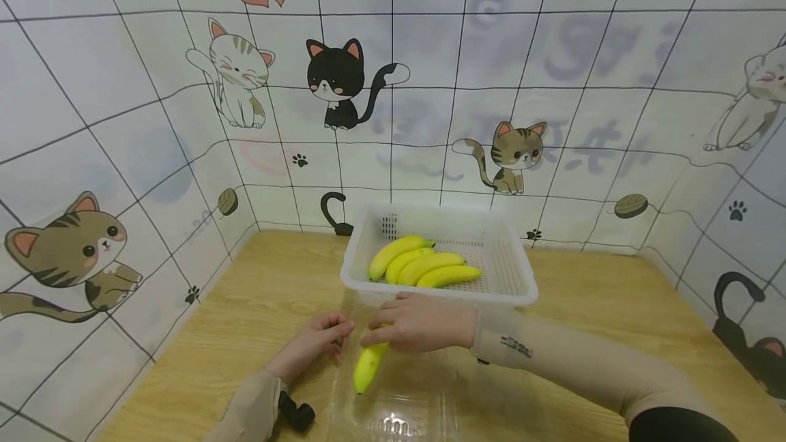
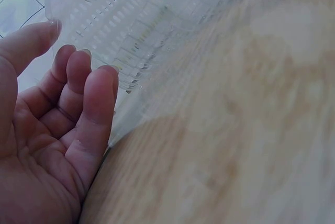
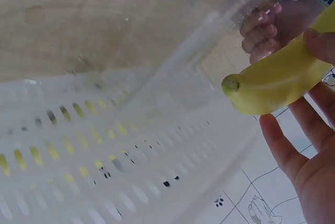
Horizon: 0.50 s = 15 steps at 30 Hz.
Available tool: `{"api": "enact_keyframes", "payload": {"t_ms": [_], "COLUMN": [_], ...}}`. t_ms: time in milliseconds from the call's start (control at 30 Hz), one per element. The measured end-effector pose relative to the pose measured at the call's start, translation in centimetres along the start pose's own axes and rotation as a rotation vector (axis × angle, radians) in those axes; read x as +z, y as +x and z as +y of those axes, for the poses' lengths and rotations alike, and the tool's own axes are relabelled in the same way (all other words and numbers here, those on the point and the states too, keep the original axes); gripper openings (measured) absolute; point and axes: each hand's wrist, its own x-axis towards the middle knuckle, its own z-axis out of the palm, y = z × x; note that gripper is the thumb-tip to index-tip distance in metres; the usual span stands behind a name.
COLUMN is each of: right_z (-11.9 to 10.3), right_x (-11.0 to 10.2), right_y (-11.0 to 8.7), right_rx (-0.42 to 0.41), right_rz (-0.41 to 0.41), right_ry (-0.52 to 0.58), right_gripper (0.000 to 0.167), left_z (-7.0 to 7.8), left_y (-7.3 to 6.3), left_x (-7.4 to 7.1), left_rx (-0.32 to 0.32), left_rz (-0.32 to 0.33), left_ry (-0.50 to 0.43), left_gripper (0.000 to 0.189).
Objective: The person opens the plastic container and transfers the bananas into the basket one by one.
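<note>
In the head view, my right hand [image 1: 417, 321] grips a yellow banana [image 1: 370, 368] by its upper end, tilted over a clear plastic container [image 1: 430, 401]. The right wrist view shows the banana [image 3: 277, 82] between thumb and fingers, with its blunt tip toward the middle. My left hand [image 1: 316, 340] is at the container's left side. In the left wrist view its thumb and curled fingers [image 2: 97, 96] hold the thin clear edge of the container. Behind both hands stands a white perforated basket [image 1: 529, 288] with several bananas [image 1: 432, 268] lying side by side.
A wooden table [image 1: 589, 319] carries the container and the basket. White tiled-pattern walls [image 1: 424, 114] with cartoon cats enclose it at the back and both sides. The basket stands close to the back wall.
</note>
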Motion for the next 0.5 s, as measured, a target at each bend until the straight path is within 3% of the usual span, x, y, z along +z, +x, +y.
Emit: {"api": "enact_keyframes", "payload": {"t_ms": [200,500], "right_z": [0.0,0.2], "right_x": [-0.9,-2.3], "right_y": [-0.1,0.1], "right_rx": [-0.007,0.018], "right_rz": [0.034,0.0], "right_ry": [-0.024,-0.017], "right_gripper": [0.044,0.042], "left_z": [-0.1,0.0], "left_y": [0.0,-0.1], "left_x": [0.1,0.1], "left_rx": [-0.007,-0.002], "left_rz": [-0.006,-0.004], "left_ry": [0.008,-0.016], "left_gripper": [0.024,0.026]}}
